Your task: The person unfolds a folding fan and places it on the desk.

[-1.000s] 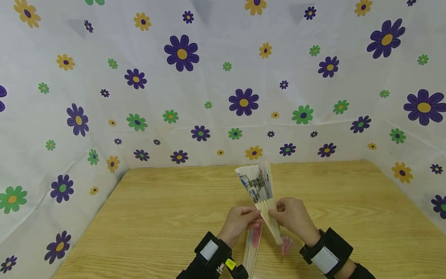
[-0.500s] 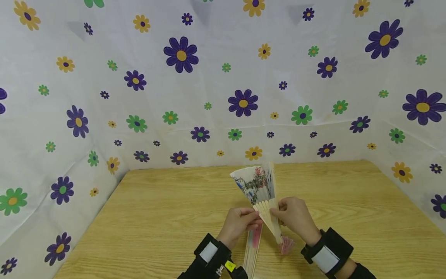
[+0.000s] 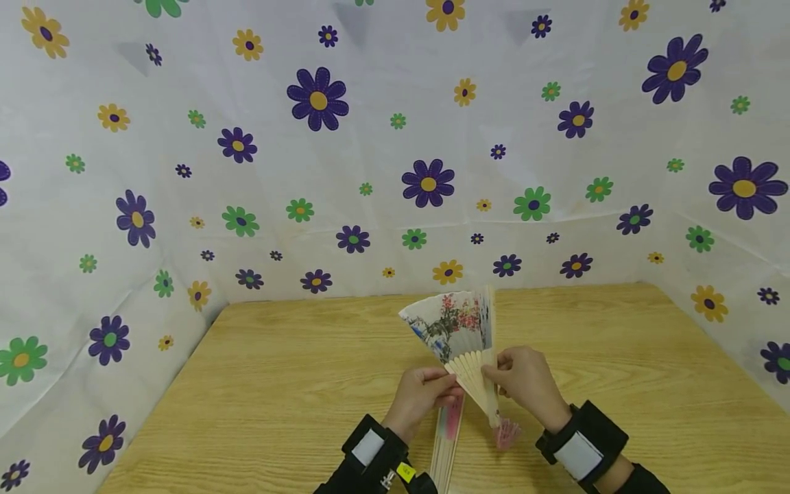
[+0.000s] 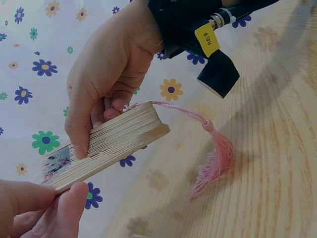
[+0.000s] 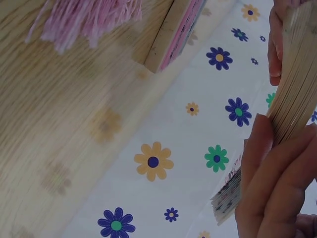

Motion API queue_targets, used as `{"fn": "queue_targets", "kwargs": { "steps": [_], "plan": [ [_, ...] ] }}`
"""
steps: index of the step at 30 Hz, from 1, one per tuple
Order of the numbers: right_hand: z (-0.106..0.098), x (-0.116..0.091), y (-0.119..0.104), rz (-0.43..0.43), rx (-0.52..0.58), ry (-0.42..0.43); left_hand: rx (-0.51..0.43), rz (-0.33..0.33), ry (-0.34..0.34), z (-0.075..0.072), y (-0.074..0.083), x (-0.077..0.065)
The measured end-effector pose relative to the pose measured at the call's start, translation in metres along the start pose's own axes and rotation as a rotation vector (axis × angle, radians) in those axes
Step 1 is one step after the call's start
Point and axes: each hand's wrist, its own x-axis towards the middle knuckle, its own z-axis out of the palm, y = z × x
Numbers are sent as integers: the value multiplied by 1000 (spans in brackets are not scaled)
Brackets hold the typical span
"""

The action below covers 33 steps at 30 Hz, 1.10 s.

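Observation:
A partly spread folding fan [image 3: 455,322] with pale wooden ribs and printed paper leaf of red blossoms stands tilted between both hands, close over the table. My left hand [image 3: 421,396] pinches its left outer ribs between thumb and fingers. On the other side, my right hand [image 3: 526,379] grips the right edge of the ribs. From the pivot end hangs a pink tassel [image 4: 218,158] on a cord. In the left wrist view the stacked ribs [image 4: 116,136] show edge-on, with thumbs and fingers on them. Beneath the left hand lies a second, folded fan [image 3: 446,446], with a pink patch.
The wood-grain table [image 3: 296,384] spreads around the hands. A white cloth [image 3: 370,151] printed with purple, yellow and green flowers stands behind and along both sides. Black bands [image 3: 580,446] with devices sit on both wrists.
The fan has spread wider, its leaf opening to the left and more red blossoms showing. My right hand has shifted slightly right with its edge; my left hand stays nearly in place.

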Motion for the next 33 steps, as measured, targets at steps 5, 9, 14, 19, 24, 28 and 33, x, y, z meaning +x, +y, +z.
{"fn": "queue_targets", "kwargs": {
  "steps": [5,9,14,19,24,28,33],
  "plan": [
    [-3,2,0,10,-1,18,-16,2,10,-1,1,0],
    [-4,3,1,27,-3,21,-31,6,13,-2,1,1],
    [-4,4,3,20,6,16,-36,4,8,-4,0,1],
    [-6,4,5,15,8,29,-36,5,25,-5,0,1],
    [-7,5,7,15,14,36,-46,2,50,-5,-2,1],
    [-7,6,7,24,22,38,-60,9,51,-6,-3,0],
    [-9,6,8,60,45,63,-74,8,66,-7,0,-1]
  ]
}}
